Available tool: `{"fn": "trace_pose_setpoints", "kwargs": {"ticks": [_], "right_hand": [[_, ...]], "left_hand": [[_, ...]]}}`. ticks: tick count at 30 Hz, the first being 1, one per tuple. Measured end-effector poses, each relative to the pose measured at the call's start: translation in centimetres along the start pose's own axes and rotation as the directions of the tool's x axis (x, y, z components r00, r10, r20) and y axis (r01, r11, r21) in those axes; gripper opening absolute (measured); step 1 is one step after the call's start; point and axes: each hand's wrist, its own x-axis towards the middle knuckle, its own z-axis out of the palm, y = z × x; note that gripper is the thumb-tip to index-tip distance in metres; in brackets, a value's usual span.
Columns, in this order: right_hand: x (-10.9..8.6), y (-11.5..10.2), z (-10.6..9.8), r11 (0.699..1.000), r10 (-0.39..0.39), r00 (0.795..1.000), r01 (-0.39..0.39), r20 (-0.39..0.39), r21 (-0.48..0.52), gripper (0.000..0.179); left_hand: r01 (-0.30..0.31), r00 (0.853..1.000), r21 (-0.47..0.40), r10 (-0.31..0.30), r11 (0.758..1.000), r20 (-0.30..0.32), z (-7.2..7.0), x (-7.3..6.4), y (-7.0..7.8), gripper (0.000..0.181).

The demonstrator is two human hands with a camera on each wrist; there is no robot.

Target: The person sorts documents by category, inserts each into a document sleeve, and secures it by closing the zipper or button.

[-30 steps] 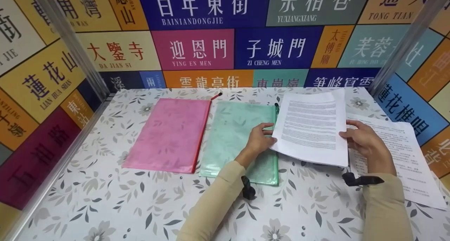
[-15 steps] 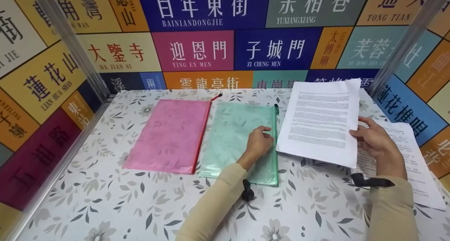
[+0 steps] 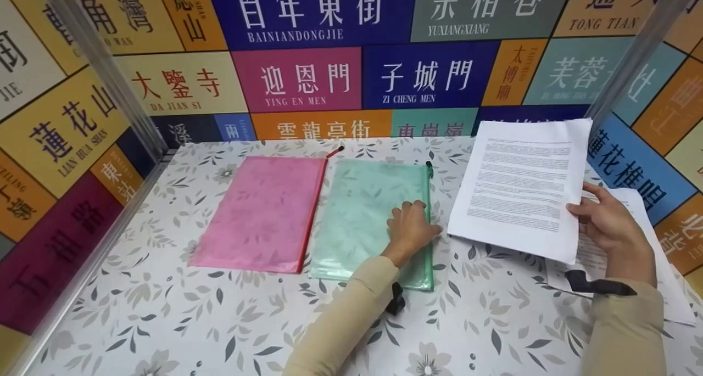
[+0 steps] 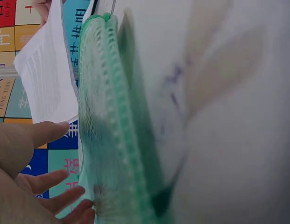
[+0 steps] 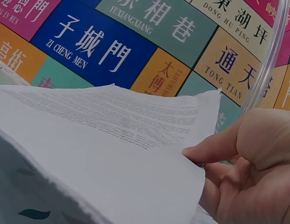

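Observation:
A stack of printed paper (image 3: 519, 186) is pinched at its right edge by my right hand (image 3: 615, 228), thumb on top and fingers beneath. The paper is lifted and tilted over the table's right side. In the right wrist view the thumb presses on the printed sheet (image 5: 112, 149). My left hand (image 3: 409, 228) is spread over the green zipper pouch (image 3: 365, 211), near its right zipper edge. In the left wrist view the left hand's fingers (image 4: 65, 200) are spread, their tips at the surface of the pouch (image 4: 100, 107).
A pink zipper pouch (image 3: 261, 214) with a red zipper lies left of the green one. More printed sheets (image 3: 667, 271) lie at the far right, partly under the right arm. Sign-covered panels (image 3: 299, 79) wall the back and sides of the flower-patterned table (image 3: 219, 315).
My left hand has let go of the paper and moved left over the green pouch, its fingers now spread. The right hand has carried the paper rightward and raised it.

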Motion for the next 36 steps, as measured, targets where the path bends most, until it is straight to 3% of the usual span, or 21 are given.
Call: {"fn": "trace_pose_setpoints", "kwargs": {"ticks": [5,10,16,20,23,30,36], "right_hand": [[0.1,0.1,0.0,1.0,0.016,1.0,-0.016,-0.002,0.025,0.085],[0.2,0.0,0.1,1.0,0.021,1.0,-0.021,-0.003,0.02,0.077],[0.3,0.1,0.1,1.0,0.031,1.0,-0.031,-0.002,0.0,0.081],[0.4,0.2,0.3,0.999,0.037,0.999,-0.037,-0.005,-0.019,0.088],[0.5,0.3,0.5,0.999,0.041,0.999,-0.041,0.001,-0.02,0.083],[0.5,0.3,0.8,0.999,0.032,0.999,-0.031,0.014,-0.019,0.075],[0.6,0.1,1.1,0.998,0.042,0.999,-0.042,0.007,-0.051,0.072]], "left_hand": [[0.01,1.0,0.129,-0.01,0.992,0.005,0.3,-0.1,0.4,0.043],[0.008,1.0,0.193,-0.013,0.981,0.026,0.5,0.0,0.5,0.046],[-0.012,0.996,0.277,-0.012,0.961,0.087,0.2,0.0,0.7,0.039],[-0.003,0.989,0.332,-0.046,0.943,0.14,0.1,0.0,1.0,0.038],[0.027,0.979,0.329,-0.092,0.944,0.183,0.0,0.0,1.4,0.039],[0.074,0.939,0.258,-0.154,0.963,0.307,-0.7,0.1,1.7,0.048],[0.108,0.934,0.207,-0.17,0.972,0.315,-0.9,0.1,1.7,0.046]]}}
